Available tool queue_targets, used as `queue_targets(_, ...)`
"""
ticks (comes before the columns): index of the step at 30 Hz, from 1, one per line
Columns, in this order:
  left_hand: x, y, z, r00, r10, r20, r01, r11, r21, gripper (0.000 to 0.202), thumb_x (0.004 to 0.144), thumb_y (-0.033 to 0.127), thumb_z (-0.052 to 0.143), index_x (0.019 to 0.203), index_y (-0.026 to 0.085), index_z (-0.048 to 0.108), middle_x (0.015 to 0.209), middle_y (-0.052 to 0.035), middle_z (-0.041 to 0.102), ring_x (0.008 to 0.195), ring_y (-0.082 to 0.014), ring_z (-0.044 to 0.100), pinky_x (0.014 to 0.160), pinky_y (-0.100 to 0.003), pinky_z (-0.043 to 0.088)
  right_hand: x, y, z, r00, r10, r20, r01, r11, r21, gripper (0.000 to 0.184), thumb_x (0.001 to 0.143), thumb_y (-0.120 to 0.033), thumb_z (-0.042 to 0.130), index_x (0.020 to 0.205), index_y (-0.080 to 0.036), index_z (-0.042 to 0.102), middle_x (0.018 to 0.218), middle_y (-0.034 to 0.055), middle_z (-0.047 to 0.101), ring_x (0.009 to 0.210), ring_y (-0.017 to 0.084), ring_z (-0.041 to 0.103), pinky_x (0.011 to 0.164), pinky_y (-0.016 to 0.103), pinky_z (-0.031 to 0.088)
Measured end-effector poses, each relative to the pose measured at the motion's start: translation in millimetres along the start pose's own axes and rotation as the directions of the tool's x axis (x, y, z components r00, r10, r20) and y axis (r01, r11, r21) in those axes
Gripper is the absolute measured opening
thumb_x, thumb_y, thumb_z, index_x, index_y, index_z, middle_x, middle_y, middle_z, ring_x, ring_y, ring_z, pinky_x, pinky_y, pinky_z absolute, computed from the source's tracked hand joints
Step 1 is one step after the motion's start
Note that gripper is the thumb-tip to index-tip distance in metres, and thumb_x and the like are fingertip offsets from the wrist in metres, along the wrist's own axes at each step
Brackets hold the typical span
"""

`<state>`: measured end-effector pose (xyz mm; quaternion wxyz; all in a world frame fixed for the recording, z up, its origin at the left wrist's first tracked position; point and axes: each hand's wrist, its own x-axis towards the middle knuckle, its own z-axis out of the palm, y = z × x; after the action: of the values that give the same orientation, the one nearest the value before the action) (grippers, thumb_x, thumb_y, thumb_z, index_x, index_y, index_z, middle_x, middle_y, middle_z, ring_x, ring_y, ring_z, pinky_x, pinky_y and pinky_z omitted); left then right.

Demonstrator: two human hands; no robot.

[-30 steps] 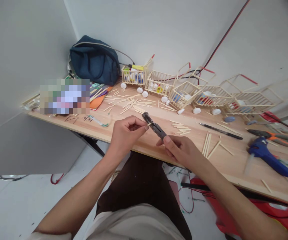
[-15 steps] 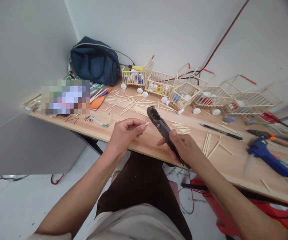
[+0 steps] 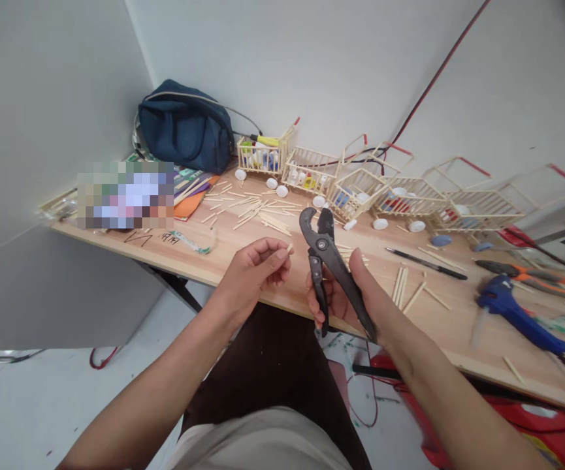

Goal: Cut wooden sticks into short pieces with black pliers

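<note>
Between the thumb and fingers of my left hand (image 3: 257, 271) is a short wooden stick (image 3: 289, 248), only its tip showing. My right hand (image 3: 360, 300) is wrapped round the handles of a black pipe cutter (image 3: 328, 251). The cutter's jaws are spread and its handles stand apart, with nothing between the jaws. Both hands hover over the front edge of the table, the cutter just right of the stick. Cut wooden sticks (image 3: 275, 222) lie scattered behind my hands, and several longer sticks (image 3: 400, 287) lie right of the cutter.
Several miniature stick-built carts (image 3: 355, 192) with white wheels line the back wall. A blue bag (image 3: 184, 127) stands at the back left. To the right lie a black pen (image 3: 426, 263), orange-handled pliers (image 3: 532, 277) and a blue glue gun (image 3: 522, 313).
The pipe cutter has opened in my right hand, its jaws and handles now spread apart. My left hand still pinches the stick. The view has shifted slightly.
</note>
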<state>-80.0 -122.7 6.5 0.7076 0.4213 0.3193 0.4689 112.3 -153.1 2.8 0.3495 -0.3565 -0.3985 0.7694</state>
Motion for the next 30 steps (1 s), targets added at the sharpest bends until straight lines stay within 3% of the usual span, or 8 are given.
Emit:
queue_targets(4, -0.5, 0.5, 1.1, 1.0, 0.009, 0.001, -0.009, 1.0, 0.022, 0.024, 0.078, 0.037, 0.068, 0.085, 0.016, 0.059, 0.073, 0.0009, 0.057, 0.057, -0.0062, 0.048, 0.053, -0.019, 0.033, 0.3, 1.7, -2.4, 0.999, -0.038, 0.004, 0.038, 0.999, -0.024, 0.072, 0.076, -0.083, 0.033, 0.09, -0.017, 0.058, 0.069, 0.0051, 0.063, 0.056, 0.016, 0.057, 0.057, 0.031, 0.051)
queue_targets(9, -1.1, -0.2, 2.9, 1.0, -0.009, 0.0, 0.008, 0.999, 0.037, 0.026, 0.078, 0.039, 0.069, 0.085, 0.016, 0.058, 0.07, 0.0012, 0.056, 0.055, -0.0064, 0.046, 0.053, -0.02, 0.033, -1.6, -0.7, -3.1, 0.997, 0.005, 0.073, -0.007, 1.0, 0.028, 0.077, 0.075, -0.086, 0.027, 0.083, -0.016, 0.058, 0.064, 0.0063, 0.064, 0.05, 0.015, 0.056, 0.053, 0.03, 0.05)
queue_targets(14, -2.0, -0.4, 3.8, 1.0, -0.022, -0.001, 0.022, 0.998, 0.052, 0.024, 0.079, 0.037, 0.068, 0.085, 0.016, 0.058, 0.07, 0.0007, 0.056, 0.056, -0.0066, 0.047, 0.054, -0.02, 0.033, -3.4, 2.3, -7.3, 0.994, 0.028, 0.105, -0.041, 0.992, 0.122, 0.082, 0.077, -0.085, 0.019, 0.088, -0.015, 0.061, 0.062, 0.0068, 0.064, 0.046, 0.015, 0.053, 0.049, 0.03, 0.048)
queue_targets(21, -2.6, 0.1, 4.8, 0.999, -0.034, -0.015, 0.034, 0.997, 0.062, 0.026, 0.076, 0.038, 0.07, 0.083, 0.016, 0.059, 0.068, 0.0012, 0.056, 0.056, -0.0066, 0.047, 0.054, -0.02, 0.033, -5.2, 6.0, -7.4, 0.992, 0.054, 0.117, -0.065, 0.994, 0.089, 0.086, 0.075, -0.087, 0.013, 0.083, -0.015, 0.06, 0.058, 0.0058, 0.061, 0.043, 0.014, 0.05, 0.047, 0.03, 0.046)
queue_targets(30, 5.6, -1.2, -14.0, 0.999, 0.002, -0.049, 0.001, 0.998, 0.065, 0.025, 0.078, 0.037, 0.07, 0.084, 0.016, 0.059, 0.072, 0.0012, 0.058, 0.054, -0.0049, 0.047, 0.051, -0.018, 0.034, 5.3, 7.4, -9.9, 0.987, 0.037, 0.154, -0.062, 0.984, 0.166, 0.087, 0.076, -0.086, 0.012, 0.081, -0.014, 0.06, 0.057, 0.0055, 0.06, 0.042, 0.013, 0.047, 0.045, 0.029, 0.046)
